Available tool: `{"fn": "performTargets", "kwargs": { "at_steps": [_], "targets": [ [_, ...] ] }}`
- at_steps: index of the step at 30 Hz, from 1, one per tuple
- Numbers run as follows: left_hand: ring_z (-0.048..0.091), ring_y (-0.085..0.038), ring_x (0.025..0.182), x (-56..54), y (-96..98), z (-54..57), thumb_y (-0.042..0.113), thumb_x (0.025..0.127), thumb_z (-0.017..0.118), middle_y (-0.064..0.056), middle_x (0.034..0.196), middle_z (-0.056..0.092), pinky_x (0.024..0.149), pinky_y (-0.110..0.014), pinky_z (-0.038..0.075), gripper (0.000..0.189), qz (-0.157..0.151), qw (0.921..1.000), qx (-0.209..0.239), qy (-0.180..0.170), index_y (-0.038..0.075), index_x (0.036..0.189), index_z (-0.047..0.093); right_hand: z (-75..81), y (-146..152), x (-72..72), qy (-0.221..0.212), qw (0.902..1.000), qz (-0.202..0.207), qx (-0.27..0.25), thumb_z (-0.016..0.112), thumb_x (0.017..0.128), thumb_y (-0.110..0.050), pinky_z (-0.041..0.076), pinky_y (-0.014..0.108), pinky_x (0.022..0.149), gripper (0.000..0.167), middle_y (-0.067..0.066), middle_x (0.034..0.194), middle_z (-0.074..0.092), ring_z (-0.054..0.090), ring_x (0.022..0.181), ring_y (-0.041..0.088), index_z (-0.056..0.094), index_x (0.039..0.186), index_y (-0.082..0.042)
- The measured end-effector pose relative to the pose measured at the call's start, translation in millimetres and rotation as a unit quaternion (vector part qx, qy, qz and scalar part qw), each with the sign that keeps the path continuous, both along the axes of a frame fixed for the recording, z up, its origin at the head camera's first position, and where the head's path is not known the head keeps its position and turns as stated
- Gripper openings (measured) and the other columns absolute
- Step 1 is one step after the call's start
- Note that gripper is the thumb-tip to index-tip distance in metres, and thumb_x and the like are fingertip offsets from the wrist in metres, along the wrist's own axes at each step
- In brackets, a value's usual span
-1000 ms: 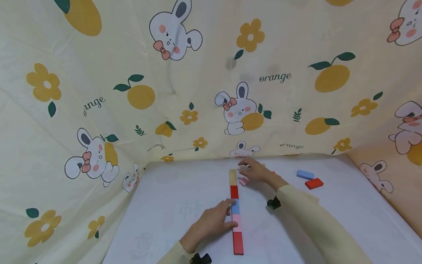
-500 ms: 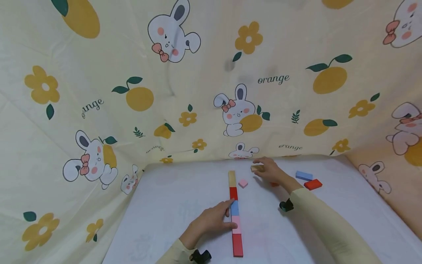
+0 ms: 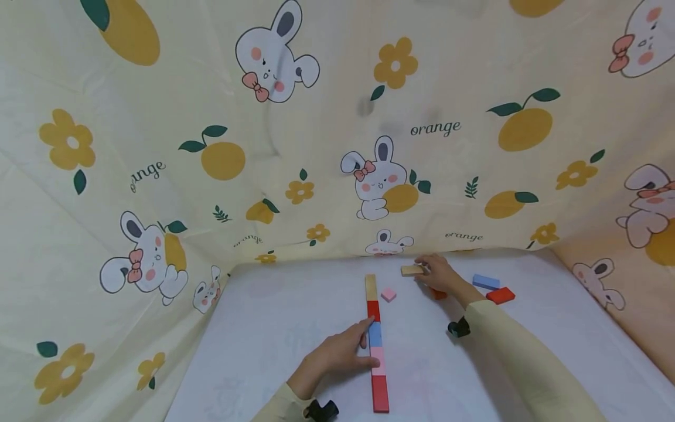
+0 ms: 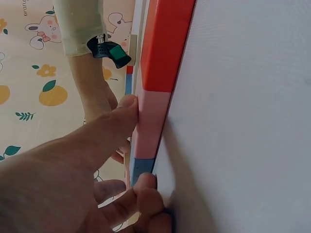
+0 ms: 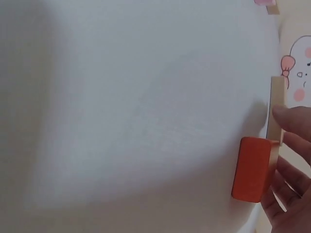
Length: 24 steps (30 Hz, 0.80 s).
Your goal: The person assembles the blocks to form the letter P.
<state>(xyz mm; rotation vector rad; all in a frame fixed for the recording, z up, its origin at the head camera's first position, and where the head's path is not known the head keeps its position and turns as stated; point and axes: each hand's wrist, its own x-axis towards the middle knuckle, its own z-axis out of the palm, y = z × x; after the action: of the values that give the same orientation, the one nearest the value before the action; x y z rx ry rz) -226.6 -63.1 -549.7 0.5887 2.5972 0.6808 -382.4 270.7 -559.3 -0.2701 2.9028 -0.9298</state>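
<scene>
A straight row of flat blocks runs away from the person in the head view: a red block [image 3: 380, 394] nearest, then a pink block [image 3: 378, 358], a blue block [image 3: 375, 335], a second red block [image 3: 373, 310] and a wooden block [image 3: 371, 287]. My left hand [image 3: 340, 351] lies along the row's left side. Its thumb touches the pink block, and its forefinger reaches the joint between blue and red. Farther back, my right hand [image 3: 439, 274] pinches the right end of a loose wooden block [image 3: 411, 271]; its thumb [image 5: 291, 119] shows against that block's face.
A small pink block [image 3: 388, 295] lies right of the row's far end. An orange-red block [image 5: 252, 170] sits under the right hand. Farther right lie a blue block [image 3: 486, 282] and a red block [image 3: 500, 295]. A patterned cloth [image 3: 316, 117] hangs behind the white table [image 3: 253, 351].
My right hand has moved right, from near the small pink block to the loose wooden block, then along to its right end. My left hand stays on the row.
</scene>
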Motion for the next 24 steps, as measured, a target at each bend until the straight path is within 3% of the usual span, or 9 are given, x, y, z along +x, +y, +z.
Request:
{"fn": "performTargets", "kwargs": {
  "at_steps": [6,13,24],
  "targets": [
    [0.052,-0.011,0.1,1.1,-0.4,2.5,0.054,0.089,0.086,0.007,0.104,0.052,0.076,-0.033,0.045,0.098,-0.003,1.0,0.004,-0.006,0.024,0.168,0.037,-2.9,-1.1,-4.1,-0.003,0.9999,-0.011,0.008,0.078,0.099,-0.018,0.046,0.06,0.108,0.04,0.023,0.138,0.057,0.051,0.125,0.041,0.07,0.137,-0.005],
    [0.052,-0.012,0.102,0.7,-1.2,3.1,0.055,0.089,0.085,0.007,0.109,0.053,0.078,-0.034,0.046,0.097,-0.006,1.0,0.002,-0.001,0.025,0.168,0.038,-2.4,-4.2,-6.1,-0.01,0.9998,-0.013,0.011,0.078,0.1,-0.02,0.043,0.062,0.113,0.035,0.022,0.142,0.056,0.049,0.128,0.041,0.072,0.133,-0.01],
    [0.053,-0.013,0.103,-2.7,-0.5,-0.3,0.056,0.088,0.085,0.006,0.117,0.056,0.082,-0.034,0.049,0.097,-0.004,1.0,-0.006,-0.001,0.026,0.168,0.039,7.0,-23.9,0.1,-0.031,0.9984,0.013,-0.045,0.078,0.1,-0.018,0.045,0.057,0.111,0.033,0.016,0.135,0.06,0.053,0.122,0.035,0.072,0.131,-0.01]
  ]
}}
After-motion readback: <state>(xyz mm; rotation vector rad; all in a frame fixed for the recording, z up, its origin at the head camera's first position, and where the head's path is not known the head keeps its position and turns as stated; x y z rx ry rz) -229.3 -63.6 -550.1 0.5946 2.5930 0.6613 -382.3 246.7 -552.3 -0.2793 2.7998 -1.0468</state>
